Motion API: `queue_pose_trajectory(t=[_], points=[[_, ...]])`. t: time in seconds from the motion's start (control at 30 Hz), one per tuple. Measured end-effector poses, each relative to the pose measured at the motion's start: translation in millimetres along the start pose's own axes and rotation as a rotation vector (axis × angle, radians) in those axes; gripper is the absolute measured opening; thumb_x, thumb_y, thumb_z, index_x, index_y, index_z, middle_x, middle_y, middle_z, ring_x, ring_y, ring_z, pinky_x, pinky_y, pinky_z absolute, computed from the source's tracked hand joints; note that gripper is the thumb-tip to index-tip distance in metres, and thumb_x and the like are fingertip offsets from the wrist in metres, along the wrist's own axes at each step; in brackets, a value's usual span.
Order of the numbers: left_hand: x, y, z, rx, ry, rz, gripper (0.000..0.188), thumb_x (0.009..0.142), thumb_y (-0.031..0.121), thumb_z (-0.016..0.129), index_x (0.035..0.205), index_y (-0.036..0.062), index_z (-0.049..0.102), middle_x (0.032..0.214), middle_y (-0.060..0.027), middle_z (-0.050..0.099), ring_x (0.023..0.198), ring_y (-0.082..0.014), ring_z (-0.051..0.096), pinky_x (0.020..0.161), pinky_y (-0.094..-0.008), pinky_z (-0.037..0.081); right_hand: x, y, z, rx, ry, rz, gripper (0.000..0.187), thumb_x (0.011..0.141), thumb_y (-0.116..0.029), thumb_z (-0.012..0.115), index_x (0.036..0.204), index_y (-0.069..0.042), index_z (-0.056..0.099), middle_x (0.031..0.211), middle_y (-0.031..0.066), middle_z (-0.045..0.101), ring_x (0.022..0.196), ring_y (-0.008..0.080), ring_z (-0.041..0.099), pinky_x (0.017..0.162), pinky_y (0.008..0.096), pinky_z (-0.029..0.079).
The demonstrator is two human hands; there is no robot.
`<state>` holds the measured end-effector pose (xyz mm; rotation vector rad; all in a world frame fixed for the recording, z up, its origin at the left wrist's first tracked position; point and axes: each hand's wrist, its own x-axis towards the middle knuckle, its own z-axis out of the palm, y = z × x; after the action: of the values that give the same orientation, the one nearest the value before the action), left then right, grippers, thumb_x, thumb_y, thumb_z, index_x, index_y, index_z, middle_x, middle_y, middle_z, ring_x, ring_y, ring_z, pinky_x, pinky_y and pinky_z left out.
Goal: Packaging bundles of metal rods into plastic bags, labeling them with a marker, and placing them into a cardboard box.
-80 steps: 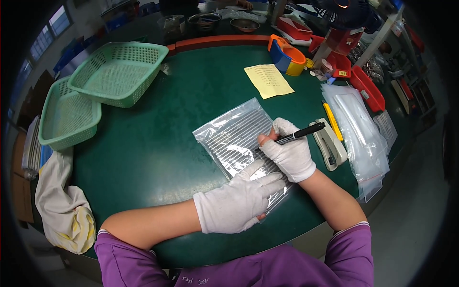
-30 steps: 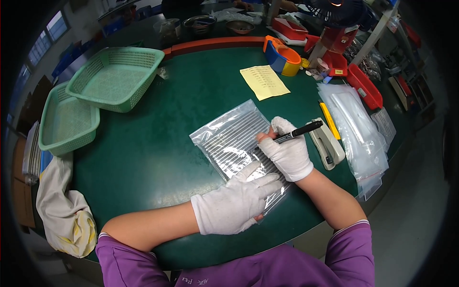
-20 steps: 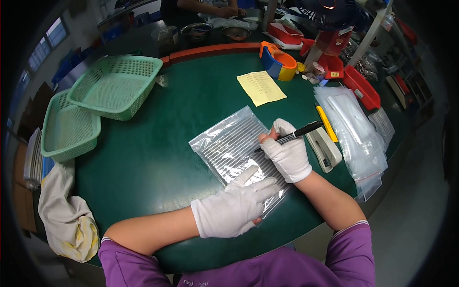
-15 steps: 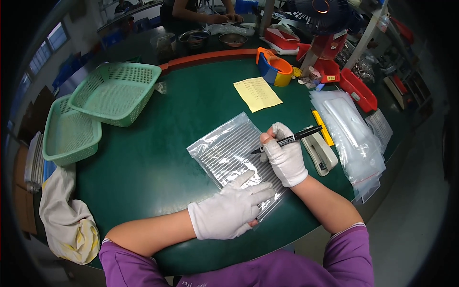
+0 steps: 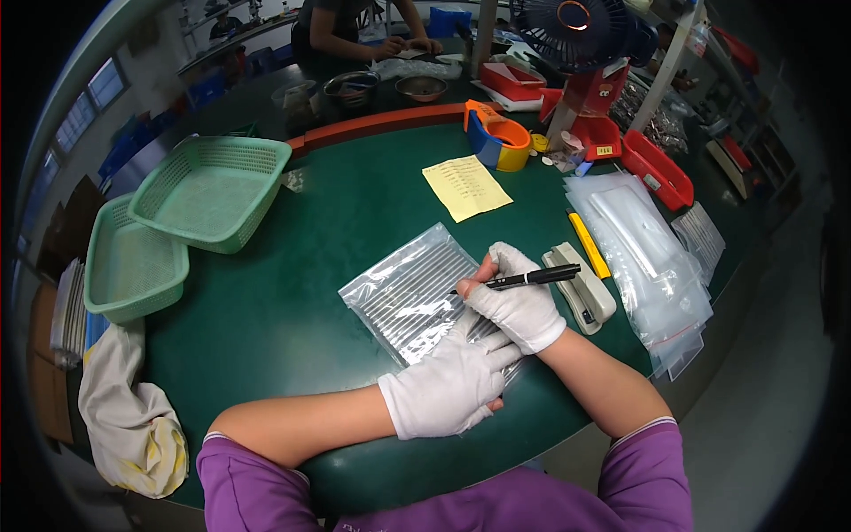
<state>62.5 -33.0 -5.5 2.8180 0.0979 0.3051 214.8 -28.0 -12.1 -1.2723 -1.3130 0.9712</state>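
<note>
White fabric gloves cover both hands in the head view. The right hand (image 5: 516,303) has thumb and fingers closed on a black marker (image 5: 536,277); its bare thumb tip shows at the barrel. The left hand (image 5: 448,379) lies palm down with its fingers stretched out and gripping nothing, over the near part of a clear plastic bag (image 5: 401,285) with parallel stripes showing in it.

The bag lies flat on the green table (image 5: 257,301), its long axis slanting from far left to near right, the stripes crossing it. The marker lies nearly crosswise to the person, tip to the left and over the bag, tail to the right, toward the stapler (image 5: 581,288). Whether the tip touches the plastic I cannot tell. Most of the bag's uncovered part lies left of the right fingers; the right hand is nearer to it, with the left thumb just below the tip.
</note>
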Motion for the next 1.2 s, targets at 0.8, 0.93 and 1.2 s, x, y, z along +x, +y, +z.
queue_pose_trajectory(t=[0.8,0.93,1.2], points=[[-0.2,0.1,-2.6,-0.001,0.053,0.0,0.028,0.071,0.026,0.06,0.083,0.0003,0.065,0.119,-0.0158,0.05,0.118,-0.0268,0.042,0.105,-0.0512,0.021,1.1,9.5,-0.1,-0.191,0.087,-0.081,0.032,0.074,-0.018,0.074,0.069,-0.005,0.046,0.065,-0.0001,0.046,0.06,0.0079,0.04,0.055,0.0235,0.037],[-1.4,-0.3,-2.6,-0.006,0.051,-0.01,0.028,0.072,0.027,0.06,0.082,0.0009,0.065,0.118,-0.0154,0.05,0.118,-0.0262,0.042,0.105,-0.0509,0.021,1.9,5.4,2.5,-0.196,0.107,-0.077,0.031,0.073,-0.017,0.074,0.067,-0.003,0.047,0.061,0.0019,0.044,0.058,0.0107,0.039,0.054,0.0268,0.038],[-1.3,-0.7,-0.8,0.013,0.054,-0.018,0.028,0.072,0.026,0.06,0.083,0.0009,0.065,0.116,-0.0143,0.052,0.113,-0.0242,0.046,0.102,-0.0479,0.026,1.6,5.2,3.3,-0.247,0.073,-0.107,0.03,0.076,-0.012,0.071,0.067,-0.006,0.042,0.065,-0.0006,0.042,0.063,0.0077,0.037,0.056,0.0232,0.034]])
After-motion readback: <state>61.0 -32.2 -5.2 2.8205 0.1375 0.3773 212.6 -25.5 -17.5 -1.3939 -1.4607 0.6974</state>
